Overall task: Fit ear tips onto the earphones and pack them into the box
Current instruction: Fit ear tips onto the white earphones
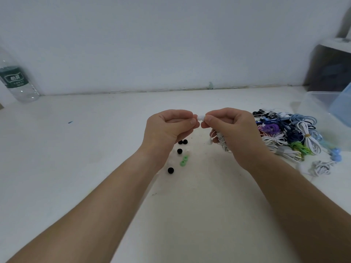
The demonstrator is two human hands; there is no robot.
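Left grip [169, 128] pinches a white ear tip [199, 117] between thumb and forefinger, above the worktop [95, 149]. Right grip [233, 133] pinches the earphone's bud against it, with the coiled white cable [220, 139] tucked under its lower fingers. To seat the tip well, I'd push it straight along the nozzle with a slight twist, holding the bud firm, until the skirt sits even all round. Spare tips [179, 151] lie below; the clear box [311, 95] stands far right
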